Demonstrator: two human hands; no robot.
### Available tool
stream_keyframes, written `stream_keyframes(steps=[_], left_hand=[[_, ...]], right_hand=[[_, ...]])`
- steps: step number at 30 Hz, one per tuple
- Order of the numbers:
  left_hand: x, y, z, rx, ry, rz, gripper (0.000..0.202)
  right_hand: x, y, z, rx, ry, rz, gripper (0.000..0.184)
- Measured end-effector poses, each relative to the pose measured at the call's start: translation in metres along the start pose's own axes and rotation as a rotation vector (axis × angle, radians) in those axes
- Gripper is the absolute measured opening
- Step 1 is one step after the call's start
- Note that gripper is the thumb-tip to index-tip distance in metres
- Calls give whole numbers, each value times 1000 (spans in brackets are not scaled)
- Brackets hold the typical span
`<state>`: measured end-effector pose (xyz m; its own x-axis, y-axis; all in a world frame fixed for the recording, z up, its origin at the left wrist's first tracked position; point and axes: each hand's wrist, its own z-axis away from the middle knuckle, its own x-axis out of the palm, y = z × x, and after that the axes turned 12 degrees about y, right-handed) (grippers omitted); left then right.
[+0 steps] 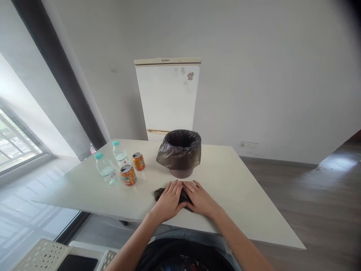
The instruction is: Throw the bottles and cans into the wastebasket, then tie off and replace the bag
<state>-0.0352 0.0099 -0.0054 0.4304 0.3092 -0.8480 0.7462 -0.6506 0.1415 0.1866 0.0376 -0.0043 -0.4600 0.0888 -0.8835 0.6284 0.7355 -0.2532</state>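
Note:
A crumpled black plastic bag (158,193) lies on the table near its front edge. My left hand (170,200) rests on the bag with its fingers stretched out flat, covering most of it. From the other side my right hand (199,198) lies on the bag too, its fingers extended and partly spread. Both thumbs point inward and nearly meet. Just beyond my fingertips stands a small brown trash bin (182,173), upright. A dark translucent bin liner (180,155) is folded over its rim and hangs down its sides.
On the table's left stand two clear plastic bottles (106,170) with teal caps and two orange drink cans (128,176). Behind the white table (239,195) is a white refrigerator (169,98). A perforated plastic basket (42,256) sits at the lower left.

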Motion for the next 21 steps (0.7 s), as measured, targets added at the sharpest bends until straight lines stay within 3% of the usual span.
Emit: stream_keyframes(steps=[3,5,8,12,21], left_hand=[[25,-7,0,-5,-54,-89,64],[32,-10,2,-1,-61,-120,60],[34,-15,7,48,-64,-138,57],[34,-25,14,83,-41,-126,58],[31,-32,20,50,-63,-72,64]], right_hand=[[-7,0,-3,-39,-25,-4,70],[-5,-2,-5,20,-28,23,71],[8,-4,-6,99,-39,76,70],[22,-2,-4,47,-43,91,67],[24,7,6,45,-25,44,67]])
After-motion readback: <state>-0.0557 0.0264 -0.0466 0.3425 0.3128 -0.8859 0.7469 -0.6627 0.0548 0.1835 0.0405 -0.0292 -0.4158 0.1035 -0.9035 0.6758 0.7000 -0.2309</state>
